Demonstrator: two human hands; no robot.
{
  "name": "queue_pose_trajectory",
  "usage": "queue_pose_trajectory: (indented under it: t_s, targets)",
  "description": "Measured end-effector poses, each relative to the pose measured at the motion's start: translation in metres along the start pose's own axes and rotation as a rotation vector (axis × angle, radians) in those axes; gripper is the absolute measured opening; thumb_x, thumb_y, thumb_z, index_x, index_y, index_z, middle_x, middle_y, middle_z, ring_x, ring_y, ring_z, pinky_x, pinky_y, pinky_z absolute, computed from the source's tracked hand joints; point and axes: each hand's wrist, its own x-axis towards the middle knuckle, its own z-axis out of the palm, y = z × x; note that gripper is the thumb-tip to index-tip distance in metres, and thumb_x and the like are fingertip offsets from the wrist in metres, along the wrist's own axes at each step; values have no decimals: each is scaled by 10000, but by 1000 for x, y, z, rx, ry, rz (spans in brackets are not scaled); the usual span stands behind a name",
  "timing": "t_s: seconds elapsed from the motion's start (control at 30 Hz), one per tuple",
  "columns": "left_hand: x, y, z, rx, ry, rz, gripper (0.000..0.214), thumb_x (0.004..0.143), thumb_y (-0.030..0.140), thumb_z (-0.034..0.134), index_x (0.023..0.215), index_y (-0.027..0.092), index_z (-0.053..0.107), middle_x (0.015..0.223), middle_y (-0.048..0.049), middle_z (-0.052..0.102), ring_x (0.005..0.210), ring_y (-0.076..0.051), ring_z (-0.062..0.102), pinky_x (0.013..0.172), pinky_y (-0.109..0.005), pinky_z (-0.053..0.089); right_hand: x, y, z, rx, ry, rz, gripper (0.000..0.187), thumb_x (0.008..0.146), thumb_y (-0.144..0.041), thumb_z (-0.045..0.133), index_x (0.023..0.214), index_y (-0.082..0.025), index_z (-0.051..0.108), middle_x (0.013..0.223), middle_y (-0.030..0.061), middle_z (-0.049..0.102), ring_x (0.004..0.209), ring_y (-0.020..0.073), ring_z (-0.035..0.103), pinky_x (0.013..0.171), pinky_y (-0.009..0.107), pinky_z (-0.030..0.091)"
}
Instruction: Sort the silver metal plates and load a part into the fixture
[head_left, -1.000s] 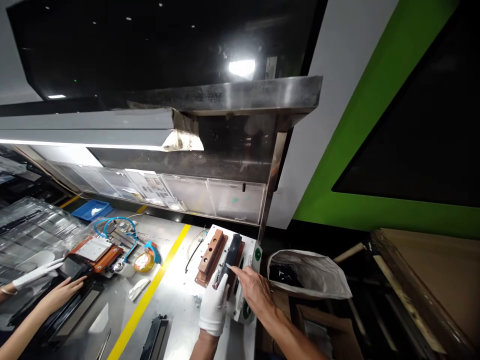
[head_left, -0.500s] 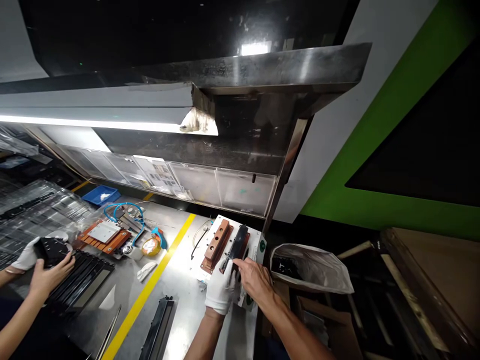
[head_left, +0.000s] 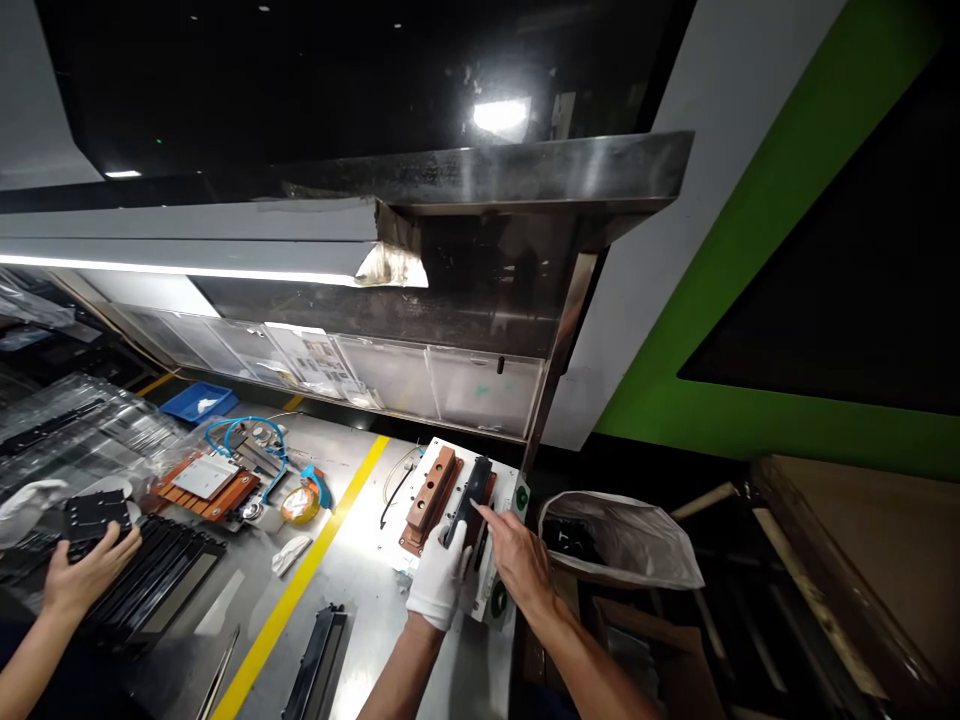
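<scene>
A long black plastic strip [head_left: 474, 487] lies in the right-hand brown holder of a white fixture plate [head_left: 430, 455]. My left hand [head_left: 435, 580], in a white glove, is closed around the strip's near end, its thumb on the right side. My bare right hand [head_left: 519, 560] is at the strip's right edge; its index finger is stretched out and touches the strip, while the other fingers are bent and partly hidden. Left of the strip stands a brown block with round holes [head_left: 430, 497] on the same plate. Another black strip part [head_left: 319, 660] lies on the metal table.
At left a co-worker's bare hand [head_left: 90, 570] and gloved hand [head_left: 30, 510] hold a black part [head_left: 96, 518] above several stacked black strips [head_left: 161, 580]. An orange fixture [head_left: 206, 485], tape roll [head_left: 300, 505] and tweezers [head_left: 219, 675] lie nearby. A lined bin [head_left: 637, 545] stands right.
My right hand has moved its index finger farther up along the strip, away from the near end. My left hand stays at the near end. The view has tilted slightly upward.
</scene>
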Motion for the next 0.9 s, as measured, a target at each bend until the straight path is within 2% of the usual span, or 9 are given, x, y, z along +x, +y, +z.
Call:
queue_pose_trajectory:
  t_s: [0.1, 0.2, 0.27, 0.33, 0.47, 0.53, 0.63, 0.73, 0.9]
  targets:
    - [-2, 0, -15, 64, 14, 114, 383, 946, 219, 447, 1252, 68, 621, 1204, -262, 624, 1088, -301, 666, 885, -380, 602, -15, 27, 5, 172, 121, 72, 450, 1011, -238, 310, 1401, -258, 534, 1132, 74, 672, 982, 194, 674, 821, 279, 500]
    - [10, 10, -29, 175, -14, 75, 390, 929, 276, 488, 1271, 151, 627, 1357, -275, 549, 1150, -388, 629, 925, -508, 570, -19, 44, 4, 188, 96, 95, 446, 1002, -240, 330, 1386, -249, 556, 1081, 69, 672, 942, 195, 676, 811, 288, 507]
    - [27, 20, -36, 224, -81, 16, 418, 927, 310, 473, 1304, 192, 609, 1432, -263, 495, 1220, -415, 583, 980, -547, 528, -10, 43, -1, 99, 42, 63, 451, 1005, -236, 324, 1389, -280, 555, 1054, 52, 675, 892, 188, 680, 743, 279, 493]
    - [46, 29, -38, 199, -180, -24, 460, 942, 320, 423, 1358, 187, 567, 1442, -247, 496, 1247, -389, 571, 1005, -499, 523, 5, 35, -7, 11, 6, 17, 454, 1007, -225, 320, 1381, -324, 557, 1050, 32, 681, 870, 178, 680, 690, 268, 460]
    - [71, 41, -36, 121, -418, -180, 517, 965, 270, 329, 1466, 213, 441, 1465, -182, 507, 1175, -347, 626, 901, -465, 585, 37, 19, -10, -57, -11, -35, 449, 989, -189, 350, 1303, -378, 608, 996, 10, 691, 837, 167, 667, 658, 267, 394]
    - [74, 44, -33, 98, -472, -271, 540, 958, 231, 316, 1492, 207, 396, 1477, -173, 497, 1146, -346, 643, 862, -471, 601, 46, 16, -8, -71, -22, -49, 423, 984, -198, 366, 1247, -386, 639, 935, 8, 684, 789, 163, 653, 626, 275, 357]
    - [72, 44, -28, 83, -479, -318, 563, 947, 227, 331, 1509, 231, 366, 1473, -176, 493, 1122, -364, 650, 845, -509, 601, 52, 16, -7, -72, -43, -60, 380, 982, -226, 379, 1177, -378, 668, 895, 10, 673, 743, 159, 631, 597, 289, 317]
    - [72, 42, -24, 74, -461, -338, 576, 928, 238, 360, 1503, 270, 369, 1372, -183, 568, 1069, -362, 669, 805, -513, 600, 54, 17, -8, -45, -56, -50, 389, 973, -222, 375, 1177, -382, 666, 917, 17, 673, 750, 165, 620, 602, 295, 308]
    - [80, 39, -26, 6, -398, -258, 585, 910, 236, 383, 1494, 260, 370, 1352, -185, 596, 1118, -330, 650, 904, -463, 557, 61, 17, -11, 85, -64, 2, 370, 961, -252, 388, 1142, -356, 693, 924, 39, 664, 778, 186, 605, 662, 301, 346]
